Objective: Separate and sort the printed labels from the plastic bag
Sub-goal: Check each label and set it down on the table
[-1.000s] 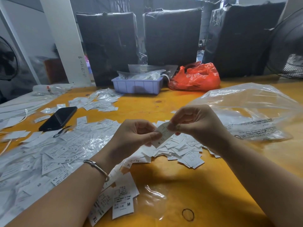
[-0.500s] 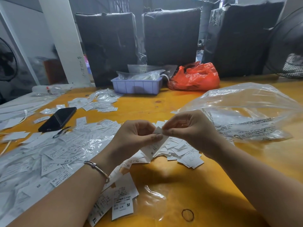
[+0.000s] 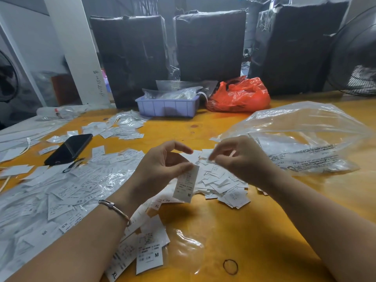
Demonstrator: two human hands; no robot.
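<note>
— Two bare hands work above a yellow table [image 3: 234, 237]. What does each hold?

— The left hand [image 3: 160, 169] pinches a long white label [image 3: 186, 185] marked "M" near its top edge, thumb and fingertips pressed on it; the strip hangs down below the fingers, tilted, over the table. The right hand [image 3: 242, 159] is just beside it, apart from that label, fingers curled with the tips drawn together. Motion blur hides whether they pinch anything.

— Where are the other labels?

— A loose pile of small labels [image 3: 221, 184] lies directly under and behind both hands. A wider spread of sorted labels [image 3: 61, 192], some reading "S" and "XS", covers the table's left side on crinkled clear film. Two larger tags marked "M" and "XL" [image 3: 146, 253] sit near the left forearm, which wears a metal bracelet [image 3: 116, 209].

— And the bag?

— The clear plastic bag [image 3: 305, 137] rests puffed up to the right of the right hand, printed text on its near side.

— Anything else in frame?

— A black phone [image 3: 69, 148] lies to the left, a lilac tray [image 3: 166, 107] and an orange-red bag [image 3: 240, 94] at the far edge before black-wrapped bundles [image 3: 209, 43], and a rubber band [image 3: 230, 267] near the front.
</note>
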